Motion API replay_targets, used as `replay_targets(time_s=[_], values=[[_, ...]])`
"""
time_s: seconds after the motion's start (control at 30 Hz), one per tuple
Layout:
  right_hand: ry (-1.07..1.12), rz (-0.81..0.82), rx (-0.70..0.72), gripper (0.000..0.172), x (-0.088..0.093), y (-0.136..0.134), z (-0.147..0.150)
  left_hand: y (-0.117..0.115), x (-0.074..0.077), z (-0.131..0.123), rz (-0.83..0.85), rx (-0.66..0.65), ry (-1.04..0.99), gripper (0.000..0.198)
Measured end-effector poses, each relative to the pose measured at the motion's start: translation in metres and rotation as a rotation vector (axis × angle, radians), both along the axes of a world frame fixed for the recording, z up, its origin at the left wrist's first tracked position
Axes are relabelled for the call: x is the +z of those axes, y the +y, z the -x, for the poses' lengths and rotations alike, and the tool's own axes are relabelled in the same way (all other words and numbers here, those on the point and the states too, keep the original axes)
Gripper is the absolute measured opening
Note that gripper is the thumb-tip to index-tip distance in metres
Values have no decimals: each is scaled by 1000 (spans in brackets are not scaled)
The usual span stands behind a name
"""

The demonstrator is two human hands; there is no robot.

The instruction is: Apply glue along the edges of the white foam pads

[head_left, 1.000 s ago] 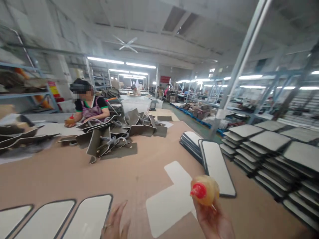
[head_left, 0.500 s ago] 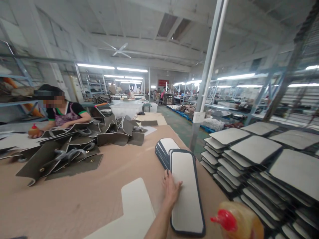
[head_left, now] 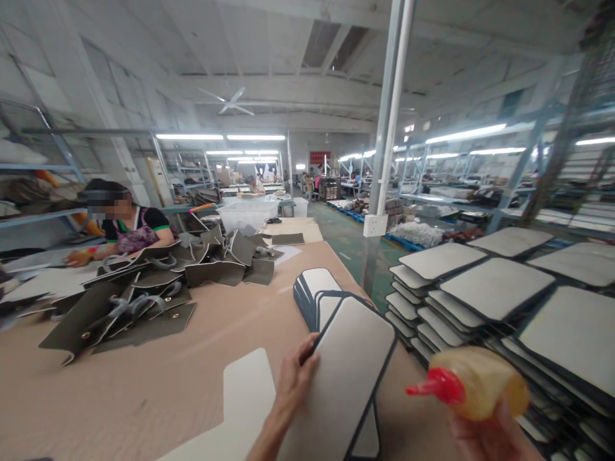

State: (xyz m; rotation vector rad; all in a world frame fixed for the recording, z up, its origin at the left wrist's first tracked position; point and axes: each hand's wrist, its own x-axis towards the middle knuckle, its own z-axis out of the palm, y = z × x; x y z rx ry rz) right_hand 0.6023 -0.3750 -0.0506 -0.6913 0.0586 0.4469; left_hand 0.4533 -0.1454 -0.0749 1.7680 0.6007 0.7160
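My left hand (head_left: 294, 378) grips the left edge of a long pale panel with a dark border (head_left: 353, 358), thumb on top and fingers curled at the edge. The panel is tilted over another one of its kind, whose corner shows beneath. Beyond it, a fanned stack of similar panels (head_left: 321, 282) lies on the table. At the lower right my right hand (head_left: 494, 429) is closed around a squeeze bottle (head_left: 490, 384) of yellowish liquid. Its red nozzle points left, toward the panel. An L-shaped cream sheet (head_left: 247, 390) lies left of my left hand.
Dark olive pieces with straps (head_left: 139, 294) are heaped on the brown-covered table (head_left: 158, 397) at left, where a co-worker (head_left: 137, 221) sits. Stacks of bordered panels (head_left: 500, 288) stand at right. A metal post (head_left: 384, 128) rises beside the table's right edge.
My left hand has moved left and lifted the panel, which now tilts with its top to the right. My right hand has come into view, and the bottle has risen slightly.
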Motion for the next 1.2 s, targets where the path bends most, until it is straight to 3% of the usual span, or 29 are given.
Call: replay_targets(time_s=[0.1, 0.23, 0.3, 0.4, 0.53, 0.63, 0.9, 1.03, 1.2], values=[[-110, 23, -57, 31, 39, 16, -3, 15, 54, 53, -165, -205, 186, 35], [-391, -25, 71, 30, 80, 49, 2, 28, 118, 112, -280, -407, 382, 36], [-495, -48, 185, 34, 91, 66, 9, 32, 140, 135, -316, -487, 465, 35], [-578, -60, 387, 38, 102, 92, 27, 41, 160, 166, -320, -623, 524, 35], [-669, -58, 593, 46, 113, 122, 59, 55, 169, 202, -243, -699, 531, 34], [-698, -45, 705, 43, 117, 140, 81, 64, 171, 225, -194, -745, 506, 33], [-758, -38, 874, 34, 116, 163, 117, 81, 174, 270, -141, -808, 469, 34], [-722, 25, 848, 39, 117, 165, 129, 85, 174, 285, -116, -814, 441, 35], [-640, 66, 680, 54, 118, 159, 144, 88, 172, 304, -73, -733, 457, 36]])
